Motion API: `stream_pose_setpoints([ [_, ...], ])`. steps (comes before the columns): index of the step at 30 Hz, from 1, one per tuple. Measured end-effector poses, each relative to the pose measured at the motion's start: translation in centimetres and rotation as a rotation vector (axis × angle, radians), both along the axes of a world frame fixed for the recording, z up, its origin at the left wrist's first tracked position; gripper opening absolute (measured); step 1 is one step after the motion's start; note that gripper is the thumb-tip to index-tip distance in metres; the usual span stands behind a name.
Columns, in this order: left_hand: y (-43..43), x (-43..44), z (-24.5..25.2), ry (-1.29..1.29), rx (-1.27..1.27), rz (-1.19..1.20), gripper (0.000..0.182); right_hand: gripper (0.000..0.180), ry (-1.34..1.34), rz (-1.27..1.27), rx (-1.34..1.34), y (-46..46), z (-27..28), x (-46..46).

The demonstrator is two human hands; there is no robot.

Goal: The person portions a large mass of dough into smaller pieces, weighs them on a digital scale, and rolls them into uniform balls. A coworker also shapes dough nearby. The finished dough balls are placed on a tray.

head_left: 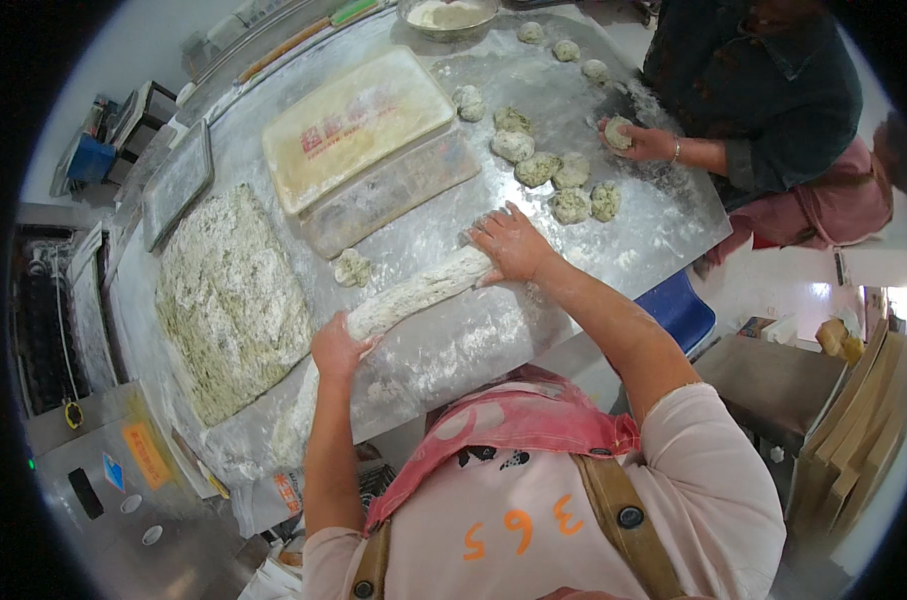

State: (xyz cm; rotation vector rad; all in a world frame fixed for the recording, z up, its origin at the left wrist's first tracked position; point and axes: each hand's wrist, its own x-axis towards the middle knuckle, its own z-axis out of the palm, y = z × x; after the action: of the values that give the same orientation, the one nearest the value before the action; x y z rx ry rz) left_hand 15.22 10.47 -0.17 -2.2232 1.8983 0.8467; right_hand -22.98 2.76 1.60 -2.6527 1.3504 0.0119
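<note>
A long floured rope of dough [416, 298] with green flecks lies across the steel worktable [453, 352]. My left hand [341, 347] is wrapped over it left of the middle, thumb toward the right. Past that hand the rope runs on toward the table's near left edge, partly behind my forearm. My right hand [515, 246] grips the rope's right end, its fingers on the far side and the thumb on the near side. Just beyond the rope sits a small dough lump [353, 268]. A large floured dough slab [232, 307] lies to the left of my left hand.
A lidded plastic box [378, 187] stands beyond the rope. Several dough balls [538, 169] lie at the far right, near a metal bowl of flour [448, 16]. A co-worker's hand [644, 142] holds a dough ball [617, 133]. A tray [177, 184] lies far left.
</note>
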Motion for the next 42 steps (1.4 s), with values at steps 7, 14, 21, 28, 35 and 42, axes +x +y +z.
stream_pose_setpoints([
  [7,9.0,-0.5,1.2,-0.312,-0.495,-0.227,0.098,0.079,-0.075,0.042,-0.179,2.5,-1.8,-4.1],
  [14,7.9,5.7,-1.3,-0.224,-0.331,-0.216,0.088,0.053,-0.108,0.102,0.05,-1.7,-0.7,-2.9],
  [21,11.5,13.9,-0.6,-0.33,-0.303,-0.338,0.077,0.051,-0.228,0.149,-0.133,1.5,-0.8,-0.6],
  [28,8.4,5.2,3.8,-0.109,-0.404,-0.381,0.086,0.058,-0.294,0.04,0.016,2.6,-1.7,-1.3],
  [35,2.2,-8.9,2.1,0.043,-0.384,-0.368,0.085,0.023,-0.175,0.091,0.077,0.2,-0.3,-1.0],
  [42,4.9,-9.5,-1.4,0.0,-0.289,-0.362,0.084,0.047,-0.212,-0.116,0.025,3.6,0.4,-4.9],
])
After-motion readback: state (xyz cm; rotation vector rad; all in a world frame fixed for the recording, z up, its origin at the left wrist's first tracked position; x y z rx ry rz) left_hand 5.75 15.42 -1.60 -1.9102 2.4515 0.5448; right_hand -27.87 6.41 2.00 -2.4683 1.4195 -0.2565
